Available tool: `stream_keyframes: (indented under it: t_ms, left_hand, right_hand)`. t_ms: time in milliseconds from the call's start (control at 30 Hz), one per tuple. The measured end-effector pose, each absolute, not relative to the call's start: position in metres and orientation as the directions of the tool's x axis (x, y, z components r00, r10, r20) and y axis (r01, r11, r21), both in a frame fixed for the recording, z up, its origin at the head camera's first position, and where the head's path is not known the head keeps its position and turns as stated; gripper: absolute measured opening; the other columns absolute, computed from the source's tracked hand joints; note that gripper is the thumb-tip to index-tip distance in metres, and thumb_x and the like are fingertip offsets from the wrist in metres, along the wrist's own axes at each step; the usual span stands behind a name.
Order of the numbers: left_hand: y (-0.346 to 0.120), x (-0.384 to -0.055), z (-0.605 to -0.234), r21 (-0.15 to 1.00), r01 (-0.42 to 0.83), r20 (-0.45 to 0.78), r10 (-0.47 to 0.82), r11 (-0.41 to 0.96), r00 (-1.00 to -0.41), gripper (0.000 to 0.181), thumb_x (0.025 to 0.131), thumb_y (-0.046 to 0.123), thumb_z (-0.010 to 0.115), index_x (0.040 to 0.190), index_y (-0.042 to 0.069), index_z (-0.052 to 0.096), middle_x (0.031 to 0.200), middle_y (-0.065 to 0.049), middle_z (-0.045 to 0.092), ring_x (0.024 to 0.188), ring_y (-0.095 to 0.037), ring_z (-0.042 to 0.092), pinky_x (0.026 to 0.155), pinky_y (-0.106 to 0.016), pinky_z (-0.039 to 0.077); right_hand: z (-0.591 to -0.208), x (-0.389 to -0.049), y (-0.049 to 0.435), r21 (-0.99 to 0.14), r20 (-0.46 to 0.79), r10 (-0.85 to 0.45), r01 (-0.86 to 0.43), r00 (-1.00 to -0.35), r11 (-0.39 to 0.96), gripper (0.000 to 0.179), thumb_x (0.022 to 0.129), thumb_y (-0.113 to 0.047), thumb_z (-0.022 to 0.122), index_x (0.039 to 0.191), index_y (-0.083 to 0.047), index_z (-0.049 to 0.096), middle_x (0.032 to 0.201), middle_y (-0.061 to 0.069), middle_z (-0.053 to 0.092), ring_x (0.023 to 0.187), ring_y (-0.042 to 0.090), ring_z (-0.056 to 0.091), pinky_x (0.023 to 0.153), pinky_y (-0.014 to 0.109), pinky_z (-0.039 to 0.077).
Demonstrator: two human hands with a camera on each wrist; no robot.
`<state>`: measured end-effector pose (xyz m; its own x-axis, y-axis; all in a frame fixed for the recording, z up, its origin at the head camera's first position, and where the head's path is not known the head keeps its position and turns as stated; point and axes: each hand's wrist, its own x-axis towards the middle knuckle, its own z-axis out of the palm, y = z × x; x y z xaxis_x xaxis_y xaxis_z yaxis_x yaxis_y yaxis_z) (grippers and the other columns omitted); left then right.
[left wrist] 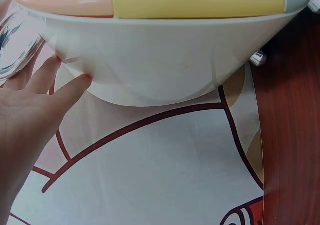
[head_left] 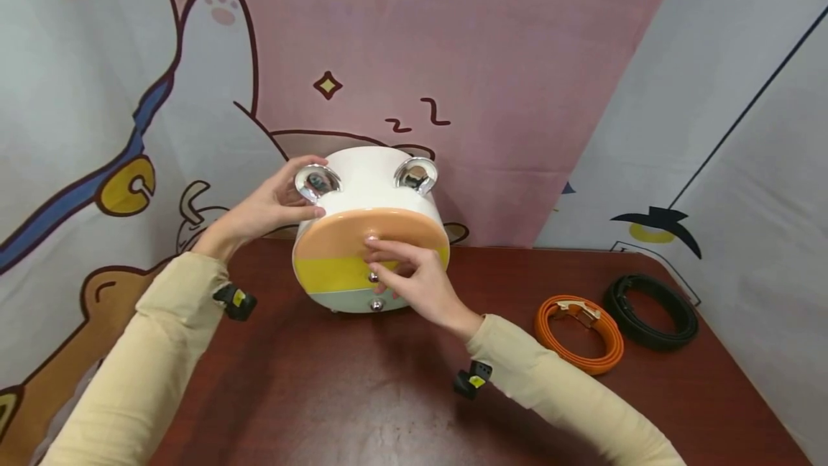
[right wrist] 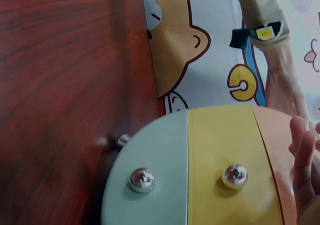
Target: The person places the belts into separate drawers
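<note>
A white rounded drawer box (head_left: 365,182) stands on the table, with two chrome ears. Its front has orange, yellow (right wrist: 220,140) and pale green (right wrist: 165,150) drawers with silver knobs. My left hand (head_left: 268,207) holds the box's upper left side, thumb and fingers spread about the left ear (head_left: 318,182). Fingertips (left wrist: 82,80) rest on the white side in the left wrist view. In front of the orange drawer (head_left: 336,236), my right hand (head_left: 423,282) has its index fingertip at the top knob, while the thumb sits lower and apart. The right wrist view cuts off that contact.
On the right of the reddish-brown table (head_left: 310,394) lie a coiled orange belt (head_left: 611,344) and a coiled black belt (head_left: 679,318). A cartoon-printed cloth (head_left: 491,92) hangs close behind the box and along the sides.
</note>
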<state>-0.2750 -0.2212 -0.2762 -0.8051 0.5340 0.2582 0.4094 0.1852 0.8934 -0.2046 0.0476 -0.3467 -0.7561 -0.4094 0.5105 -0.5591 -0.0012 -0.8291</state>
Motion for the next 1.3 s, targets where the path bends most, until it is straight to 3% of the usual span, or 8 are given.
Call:
stream_keyframes:
  t_ms: [200,300,467,633,833,1067,1300]
  left_hand:
    - [-0.221,-0.275,-0.277,0.9,0.393,0.244,0.529,0.189,-0.813,0.074,0.088,-0.004,0.067,0.147,0.014,0.027,0.129,-0.019,0.045,0.109,-0.025,0.059,0.085,-0.031,0.051]
    - [-0.22,-0.274,-0.276,0.901,0.392,0.243,0.527,0.189,-0.814,0.074,0.088,-0.004,0.067,0.147,0.015,0.027,0.129,-0.019,0.046,0.109,-0.028,0.058,0.085,-0.032,0.051]
    - [-0.22,-0.274,-0.276,0.897,0.404,0.258,0.529,0.179,-0.808,0.072,0.088,-0.006,0.066,0.146,0.018,0.031,0.128,-0.022,0.046,0.108,-0.027,0.059,0.086,-0.03,0.05]
    - [-0.22,-0.274,-0.276,0.902,0.4,0.262,0.533,0.161,-0.804,0.072,0.088,-0.006,0.066,0.146,0.017,0.03,0.129,-0.022,0.045,0.107,-0.023,0.059,0.087,-0.029,0.05]
    - [-0.219,-0.275,-0.277,0.904,0.398,0.262,0.532,0.156,-0.805,0.072,0.088,-0.007,0.065,0.146,0.015,0.029,0.129,-0.022,0.045,0.107,-0.023,0.059,0.086,-0.029,0.05]
    - [-0.22,-0.273,-0.277,0.901,0.4,0.261,0.529,0.166,-0.807,0.072,0.088,-0.006,0.065,0.145,0.022,0.032,0.129,-0.023,0.045,0.106,-0.022,0.059,0.086,-0.028,0.05]
    - [-0.219,-0.274,-0.276,0.899,0.4,0.257,0.527,0.177,-0.81,0.072,0.088,-0.005,0.066,0.146,0.018,0.03,0.129,-0.022,0.045,0.107,-0.022,0.059,0.087,-0.028,0.049]
  right_hand:
    - [-0.352,-0.198,0.048,-0.847,0.478,-0.436,-0.531,-0.763,-0.001,0.03,0.091,-0.005,0.066,0.121,0.002,0.065,0.108,0.015,0.069,0.061,0.03,0.066,0.051,0.035,0.05]
    - [-0.356,-0.199,0.049,-0.855,0.463,-0.435,-0.519,-0.772,0.009,0.029,0.092,-0.005,0.066,0.119,0.003,0.065,0.105,0.016,0.07,0.061,0.03,0.066,0.052,0.036,0.051]
    - [-0.362,-0.202,0.049,-0.865,0.435,-0.424,-0.499,-0.795,0.049,0.027,0.091,-0.004,0.067,0.117,0.002,0.067,0.097,0.013,0.071,0.06,0.032,0.065,0.051,0.026,0.048]
    - [-0.369,-0.203,0.053,-0.886,0.394,-0.414,-0.459,-0.821,0.065,0.027,0.09,-0.001,0.067,0.116,0.005,0.066,0.097,0.018,0.071,0.06,0.04,0.063,0.049,0.029,0.049]
    - [-0.377,-0.203,0.058,-0.896,0.371,-0.397,-0.435,-0.839,0.082,0.024,0.089,-0.002,0.068,0.112,0.003,0.069,0.095,0.014,0.072,0.057,0.032,0.064,0.05,0.035,0.051]
    - [-0.388,-0.205,0.058,-0.902,0.345,-0.355,-0.412,-0.869,0.131,0.017,0.086,-0.007,0.072,0.102,-0.001,0.072,0.087,0.009,0.072,0.055,0.028,0.064,0.05,0.028,0.049]
    - [-0.397,-0.208,0.053,-0.915,0.294,-0.34,-0.366,-0.893,0.169,0.015,0.085,-0.008,0.074,0.098,0.001,0.074,0.077,0.019,0.069,0.057,0.039,0.063,0.049,0.025,0.047]
